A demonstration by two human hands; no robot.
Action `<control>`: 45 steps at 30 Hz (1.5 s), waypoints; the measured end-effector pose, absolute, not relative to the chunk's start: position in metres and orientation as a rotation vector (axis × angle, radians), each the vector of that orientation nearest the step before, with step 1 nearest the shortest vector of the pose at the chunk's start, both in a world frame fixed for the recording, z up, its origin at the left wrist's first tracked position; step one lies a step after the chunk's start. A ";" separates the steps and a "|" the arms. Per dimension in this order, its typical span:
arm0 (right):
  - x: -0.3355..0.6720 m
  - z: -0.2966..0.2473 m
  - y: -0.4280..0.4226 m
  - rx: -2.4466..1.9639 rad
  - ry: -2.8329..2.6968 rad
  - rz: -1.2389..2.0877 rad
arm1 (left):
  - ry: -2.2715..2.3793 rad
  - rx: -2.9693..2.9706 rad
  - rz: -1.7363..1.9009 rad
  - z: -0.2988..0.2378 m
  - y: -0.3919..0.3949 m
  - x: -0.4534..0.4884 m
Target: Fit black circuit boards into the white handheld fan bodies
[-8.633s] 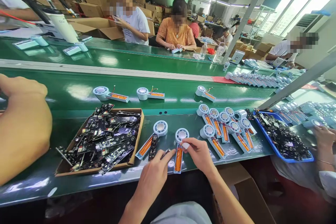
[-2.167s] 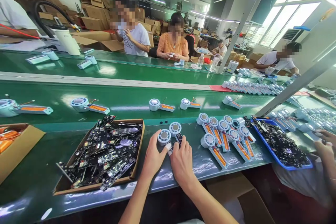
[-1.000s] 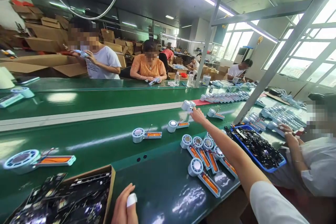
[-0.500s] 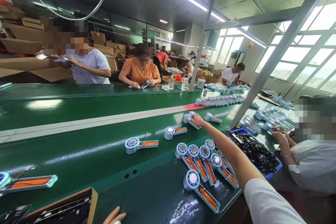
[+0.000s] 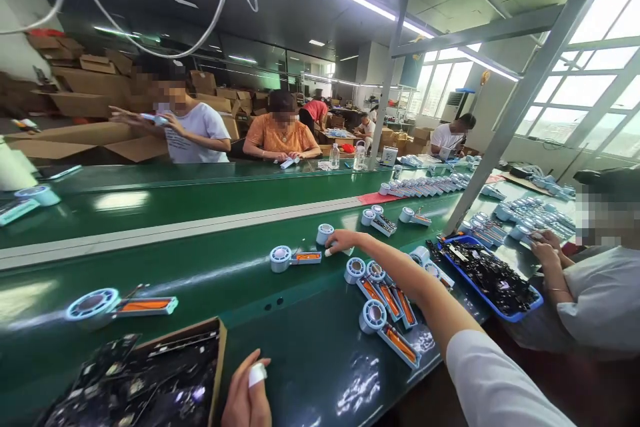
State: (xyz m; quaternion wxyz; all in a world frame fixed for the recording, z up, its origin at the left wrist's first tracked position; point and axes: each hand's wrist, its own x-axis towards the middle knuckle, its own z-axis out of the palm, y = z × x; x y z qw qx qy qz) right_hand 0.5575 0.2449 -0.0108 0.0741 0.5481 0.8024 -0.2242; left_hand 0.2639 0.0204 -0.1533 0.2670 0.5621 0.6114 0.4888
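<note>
My right hand (image 5: 343, 241) reaches forward over the green conveyor belt, its fingers closed around the handle part of a light blue handheld fan (image 5: 325, 233); that handle is mostly covered by the hand. White tape wraps a fingertip. My left hand (image 5: 249, 392) is low in the view, fingers loosely stretched with white tape on one, holding nothing. It is beside a cardboard box (image 5: 220, 360) of black circuit boards (image 5: 165, 380). Under my right forearm lie several half-open fans (image 5: 395, 340) with orange handle interiors. Another such fan (image 5: 281, 258) lies on the belt left of my right hand.
A blue tray (image 5: 530, 307) of black parts stands at right by a co-worker (image 5: 600, 293). A slanted grey post (image 5: 500, 140) rises beside it. More fans (image 5: 90, 307) lie along the belt (image 5: 200, 280). Across it, two people (image 5: 283, 137) handle parts.
My right hand has left a pair of fans farther along and come back left to another fan. More of my left hand and the box of boards shows as the view has shifted.
</note>
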 end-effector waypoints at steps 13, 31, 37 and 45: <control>0.418 -0.017 0.168 2.090 2.407 -0.470 | 1.597 1.783 1.403 -0.119 0.002 0.284; 0.486 -0.093 -0.066 2.478 2.875 0.117 | 2.114 2.276 0.212 0.005 0.087 0.169; 0.486 -0.088 -0.078 2.400 3.003 -0.031 | 2.017 2.202 0.005 0.007 0.099 0.155; 0.435 -0.086 -0.024 2.096 2.868 0.277 | 2.056 2.188 0.157 0.026 0.096 0.147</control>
